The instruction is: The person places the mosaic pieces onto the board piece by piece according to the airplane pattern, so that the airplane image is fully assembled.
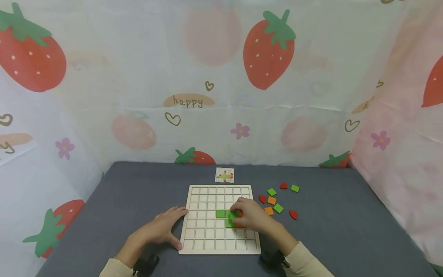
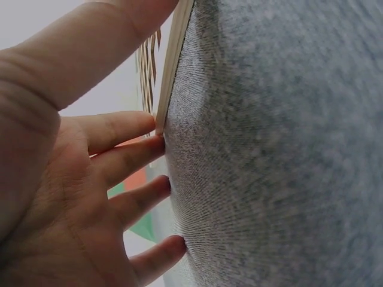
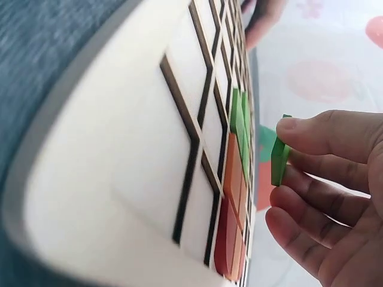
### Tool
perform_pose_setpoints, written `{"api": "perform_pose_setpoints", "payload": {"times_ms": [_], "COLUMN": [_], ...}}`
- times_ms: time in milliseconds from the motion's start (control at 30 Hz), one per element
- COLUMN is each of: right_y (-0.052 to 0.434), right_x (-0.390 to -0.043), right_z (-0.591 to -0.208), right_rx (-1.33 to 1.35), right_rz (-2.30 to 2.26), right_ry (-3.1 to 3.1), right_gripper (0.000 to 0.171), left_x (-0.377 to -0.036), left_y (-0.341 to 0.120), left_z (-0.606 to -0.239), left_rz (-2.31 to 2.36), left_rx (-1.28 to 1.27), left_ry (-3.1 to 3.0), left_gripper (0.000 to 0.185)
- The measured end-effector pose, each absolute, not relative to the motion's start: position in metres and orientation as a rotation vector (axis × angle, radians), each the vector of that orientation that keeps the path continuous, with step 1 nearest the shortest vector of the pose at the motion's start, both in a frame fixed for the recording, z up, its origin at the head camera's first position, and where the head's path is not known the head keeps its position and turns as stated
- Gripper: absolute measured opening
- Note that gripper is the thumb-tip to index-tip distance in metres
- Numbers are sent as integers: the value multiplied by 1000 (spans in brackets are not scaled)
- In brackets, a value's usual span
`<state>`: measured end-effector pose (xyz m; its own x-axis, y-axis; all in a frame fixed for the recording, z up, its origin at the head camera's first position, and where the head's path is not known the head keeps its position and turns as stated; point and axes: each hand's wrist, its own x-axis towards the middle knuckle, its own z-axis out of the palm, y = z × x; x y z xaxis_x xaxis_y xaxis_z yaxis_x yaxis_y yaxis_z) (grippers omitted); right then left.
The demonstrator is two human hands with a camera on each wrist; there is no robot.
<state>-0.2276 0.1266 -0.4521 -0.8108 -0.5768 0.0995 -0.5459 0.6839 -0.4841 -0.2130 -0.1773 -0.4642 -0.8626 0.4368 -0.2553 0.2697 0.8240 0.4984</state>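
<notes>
A pale wooden grid board [image 1: 199, 246] lies on the dark grey table. My left hand [image 1: 160, 227] rests along its left edge, fingers spread, thumb near the front corner. In the left wrist view, the fingertips [image 2: 157, 142] meet the edge and the cloth. My right hand [image 1: 254, 216] is over the board's right half, pinching a green square tile [image 3: 280, 156] between thumb and fingers; in the right wrist view, the tile is tilted and apart from the board. Green tiles [image 1: 220, 214], orange tiles [image 3: 233, 173] and a red piece [image 3: 224, 239] sit in the grid, partly hidden by the hand.
Right of the board lie loose pieces: green squares [image 1: 295, 188], orange squares [image 1: 272, 200] and red rounded pieces [image 1: 293, 214]. A small pattern card [image 1: 224, 175] lies behind the board. A strawberry-print cloth [image 1: 221, 134] hangs beyond the table's back edge.
</notes>
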Motion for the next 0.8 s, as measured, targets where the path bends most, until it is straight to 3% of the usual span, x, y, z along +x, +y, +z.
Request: {"api": "perform_pose_setpoints", "payload": {"times_ms": [800], "right_y": [89], "right_x": [-224], "right_z": [-454], "right_rx": [-938], "right_rz": [-689], "right_ry": [2792], "right_gripper": [25], "left_x": [-212], "left_y": [-179], "left_z": [-463], "left_rz": [653], "left_rx": [559], "left_ry": [2652], "left_gripper": [105]}}
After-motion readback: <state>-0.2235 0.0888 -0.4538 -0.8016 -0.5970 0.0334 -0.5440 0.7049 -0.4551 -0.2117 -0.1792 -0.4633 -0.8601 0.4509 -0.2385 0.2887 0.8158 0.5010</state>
